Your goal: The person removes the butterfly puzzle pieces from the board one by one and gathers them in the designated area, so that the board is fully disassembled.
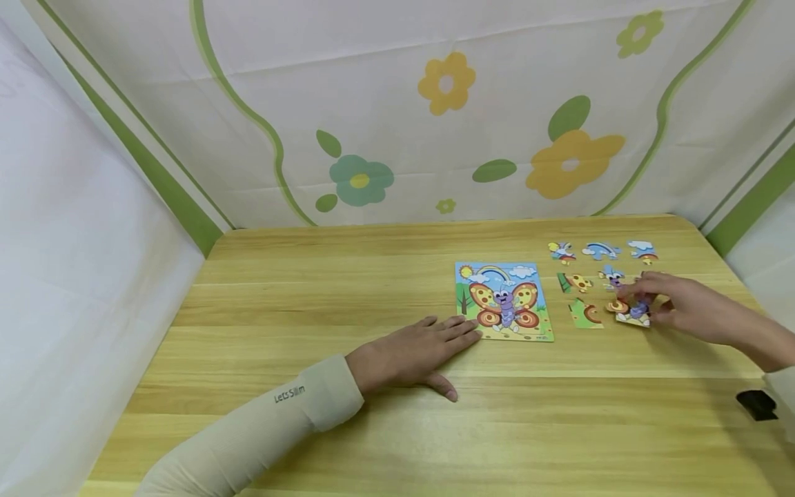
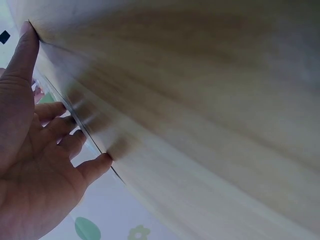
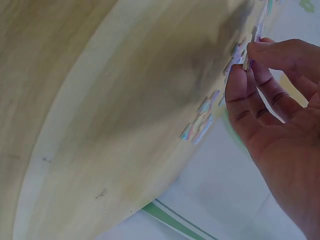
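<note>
A square butterfly picture card (image 1: 504,293) lies flat on the table. My left hand (image 1: 413,353) rests palm down with straight fingers, its fingertips on the card's lower left edge and the thumb on the wood. In the left wrist view, the fingers of this left hand (image 2: 47,155) are spread. My right hand (image 1: 698,310) pinches a jigsaw puzzle piece (image 1: 635,316) showing the butterfly's purple body. The right wrist view shows that puzzle piece (image 3: 255,35) edge-on between thumb and fingers, tilted off the table. Part of the puzzle behind the right hand is hidden.
Loose puzzle pieces lie in rows right of the card: a rainbow piece (image 1: 601,250), a cloud piece (image 1: 642,250), a sun piece (image 1: 562,251) and a green corner piece (image 1: 584,314) among them. A flowered cloth (image 1: 397,124) hangs behind the wooden table (image 1: 298,276).
</note>
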### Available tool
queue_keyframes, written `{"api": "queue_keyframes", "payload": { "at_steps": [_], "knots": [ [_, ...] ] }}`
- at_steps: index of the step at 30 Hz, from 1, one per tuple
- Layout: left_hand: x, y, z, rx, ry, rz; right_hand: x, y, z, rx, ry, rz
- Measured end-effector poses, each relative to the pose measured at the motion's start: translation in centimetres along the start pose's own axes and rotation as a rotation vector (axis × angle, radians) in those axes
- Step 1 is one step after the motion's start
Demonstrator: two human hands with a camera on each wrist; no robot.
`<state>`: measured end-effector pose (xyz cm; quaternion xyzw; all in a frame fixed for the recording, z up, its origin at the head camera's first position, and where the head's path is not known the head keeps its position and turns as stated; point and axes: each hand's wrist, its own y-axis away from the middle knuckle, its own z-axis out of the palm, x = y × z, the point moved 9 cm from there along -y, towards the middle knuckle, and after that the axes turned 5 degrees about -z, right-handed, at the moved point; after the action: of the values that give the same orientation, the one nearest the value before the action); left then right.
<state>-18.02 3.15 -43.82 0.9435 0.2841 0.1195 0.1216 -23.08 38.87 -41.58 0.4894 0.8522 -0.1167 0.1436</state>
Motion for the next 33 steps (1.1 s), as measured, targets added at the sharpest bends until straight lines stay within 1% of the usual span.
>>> {"api": "queue_keyframes", "payload": {
  "at_steps": [5, 12, 15, 18, 23, 33],
  "knots": [
    [0.0, 0.0, 0.0, -0.003, 0.003, 0.000, 1.0, 0.1, 0.6, -0.001, -0.005, 0.002],
    [-0.1, 0.0, 0.0, -0.002, -0.004, -0.002, 1.3, 0.1, 0.7, -0.005, 0.015, 0.019],
    [0.0, 0.0, 0.0, -0.007, -0.001, -0.006, 0.9, 0.2, 0.6, 0.029, 0.047, 0.009],
    [0.0, 0.0, 0.1, -0.010, -0.003, -0.009, 0.4, 0.2, 0.6, 0.051, 0.053, -0.012],
    [-0.1, -0.1, 0.2, -0.010, -0.002, -0.009, -0.1, 0.2, 0.9, 0.054, 0.067, -0.045],
    [-0.1, -0.1, 0.2, -0.006, 0.004, -0.005, -0.3, -0.1, 1.0, 0.065, 0.108, -0.098]
  ]
}}
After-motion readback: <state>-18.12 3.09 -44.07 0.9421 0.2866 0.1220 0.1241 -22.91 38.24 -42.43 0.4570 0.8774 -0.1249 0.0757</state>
